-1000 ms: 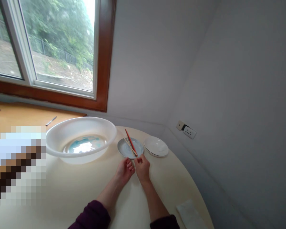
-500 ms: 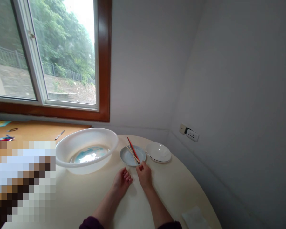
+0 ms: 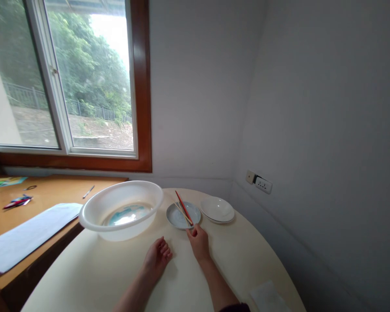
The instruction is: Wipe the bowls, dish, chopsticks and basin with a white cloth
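Observation:
A shallow grey plate (image 3: 173,219) sits on the round cream table (image 3: 94,277). Across it lie a slim red stick (image 3: 181,200) with a dark near end and thin pale wooden sticks (image 3: 181,209). My right hand (image 3: 199,243) is at the plate's near rim, thumb and fingertips pinched together by the sticks' near ends. Whether the pinch is on a stick or on the rim, I cannot tell. My left hand (image 3: 158,256) rests on the tabletop left of it, fingers loosely curled in, with nothing seen in them.
A large translucent plastic basin (image 3: 121,232), bluish at the bottom, stands left of the plate. Stacked white dishes (image 3: 217,209) are at its right. A brown desk (image 3: 65,185) bears a white sheet (image 3: 35,232), a pen (image 3: 88,192) and scissors (image 3: 30,187). White paper (image 3: 269,297) lies near the right edge.
My left hand has drawn back toward me and to the left, away from my right hand. My right hand stays at the plate's rim. The view has shifted slightly, showing more desk.

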The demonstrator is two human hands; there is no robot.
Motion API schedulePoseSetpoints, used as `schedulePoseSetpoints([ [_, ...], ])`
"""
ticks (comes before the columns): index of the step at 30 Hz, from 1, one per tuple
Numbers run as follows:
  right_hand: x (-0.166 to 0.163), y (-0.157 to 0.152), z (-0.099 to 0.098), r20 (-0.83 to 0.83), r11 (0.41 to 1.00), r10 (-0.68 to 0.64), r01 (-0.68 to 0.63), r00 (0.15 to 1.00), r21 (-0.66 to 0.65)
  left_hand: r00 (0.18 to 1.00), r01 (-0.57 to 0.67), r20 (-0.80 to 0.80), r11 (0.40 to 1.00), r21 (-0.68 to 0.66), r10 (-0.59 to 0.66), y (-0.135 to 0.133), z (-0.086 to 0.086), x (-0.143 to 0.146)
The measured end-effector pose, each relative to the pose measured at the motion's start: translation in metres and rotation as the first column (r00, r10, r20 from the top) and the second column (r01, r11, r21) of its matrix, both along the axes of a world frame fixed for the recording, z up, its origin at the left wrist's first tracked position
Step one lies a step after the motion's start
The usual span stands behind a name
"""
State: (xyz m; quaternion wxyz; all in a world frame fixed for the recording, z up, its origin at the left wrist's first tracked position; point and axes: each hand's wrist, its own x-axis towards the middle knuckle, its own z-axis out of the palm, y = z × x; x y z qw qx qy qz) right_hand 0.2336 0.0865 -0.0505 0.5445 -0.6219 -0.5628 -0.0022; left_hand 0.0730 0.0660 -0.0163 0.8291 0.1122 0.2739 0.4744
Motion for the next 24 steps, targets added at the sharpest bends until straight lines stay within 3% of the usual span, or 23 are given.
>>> schedulePoseSetpoints([
  [9, -0.003, -0.023, 0.003, 0.075, 0.998, -0.055, 0.058, 0.996, -0.039, 1.000, -0.007, -0.022, 1.000, 0.023, 0.007, -0.009, -0.003, -0.017],
  [15, -0.008, -0.053, 0.010, 0.136, 0.998, 0.005, 0.003, 0.991, -0.055, 0.997, -0.010, -0.070, 0.999, 0.033, 0.013, -0.018, 0.003, -0.033],
  [20, -0.006, -0.090, 0.028, 0.327, 0.999, 0.011, -0.027, 0.945, 0.043, 0.992, -0.027, -0.123, 0.999, 0.037, 0.031, -0.025, 0.005, -0.055],
  [24, 0.018, -0.127, 0.045, 0.503, 0.997, -0.025, -0.018, 0.864, 0.079, 0.965, -0.142, -0.201, 0.980, 0.138, 0.168, -0.027, 0.004, -0.078],
])
